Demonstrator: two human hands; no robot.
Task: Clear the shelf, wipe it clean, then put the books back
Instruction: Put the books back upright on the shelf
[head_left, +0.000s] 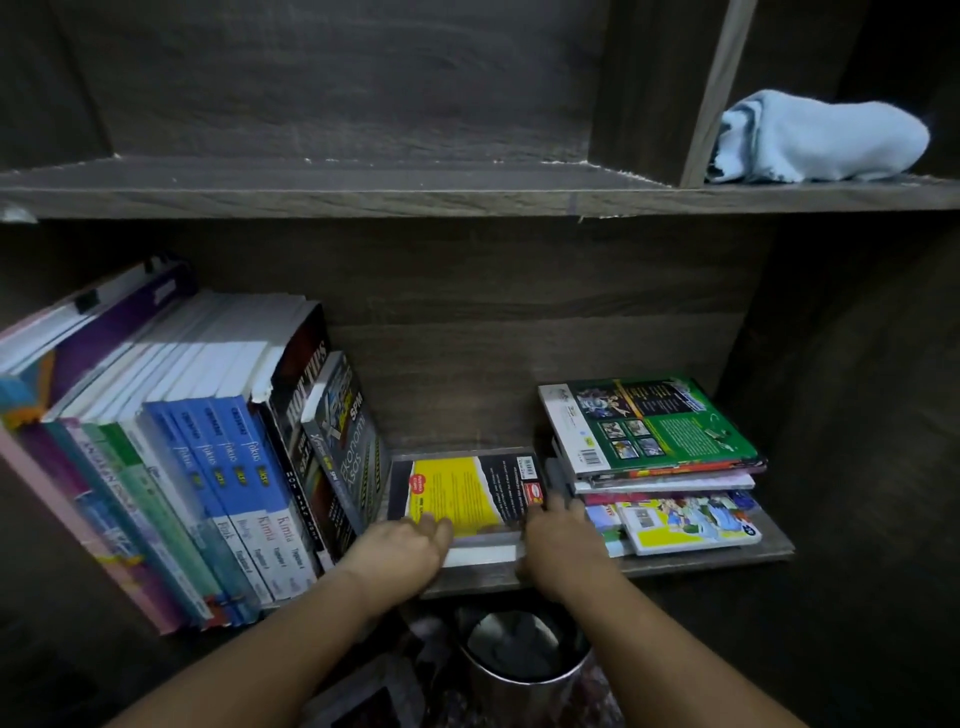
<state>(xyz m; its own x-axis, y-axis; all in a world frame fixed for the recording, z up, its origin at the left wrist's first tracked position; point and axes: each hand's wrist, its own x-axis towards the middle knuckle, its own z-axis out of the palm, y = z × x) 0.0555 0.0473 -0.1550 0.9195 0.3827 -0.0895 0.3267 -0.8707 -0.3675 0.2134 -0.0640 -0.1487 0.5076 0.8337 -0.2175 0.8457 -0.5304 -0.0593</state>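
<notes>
A black and yellow book (462, 493) lies flat on the lower shelf (727, 558), on top of a thick white-edged book. My left hand (402, 548) grips its near left corner, fingers over the cover. My right hand (556, 538) holds its right edge, fingers curled round the side. Left of it a row of books (208, 457) leans to the left. To the right lies a flat stack with a green-covered book (654, 423) on top. A light blue cloth (815, 137) is bunched in the upper right compartment. The upper shelf board (311, 176) is bare.
A shiny metal bin (519, 670) with crumpled stuff inside stands on the floor below the shelf, between my forearms. A vertical divider (711, 88) separates the upper compartments. The dark cabinet side wall (831, 389) closes the right.
</notes>
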